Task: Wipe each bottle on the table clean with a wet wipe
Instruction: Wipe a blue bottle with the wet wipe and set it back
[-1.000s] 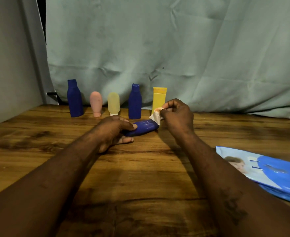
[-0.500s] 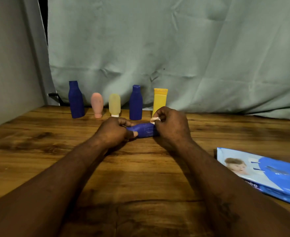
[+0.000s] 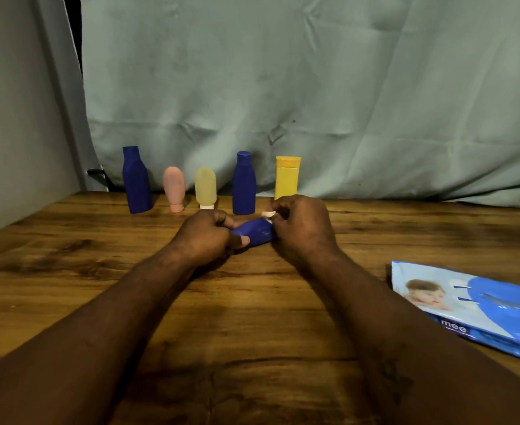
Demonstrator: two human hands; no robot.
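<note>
Blue bottle (image 3: 257, 233) and wipe (image 3: 268, 214) between fingers (image 3: 242, 240)

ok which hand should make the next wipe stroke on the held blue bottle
Right, probably: the right hand pinches the wet wipe at the held blue bottle's end; the left hand grips that bottle.

Just 1 view is offered, worn on the head and aimed forward and down across the table (image 3: 252, 317). The left hand (image 3: 203, 237) and right hand (image 3: 303, 233) are caught close, with the bottle (image 3: 257, 233) held between them near mid-frame. The curtain (image 3: 314, 87) is faced square-on behind, and a wide angle is used.
</note>
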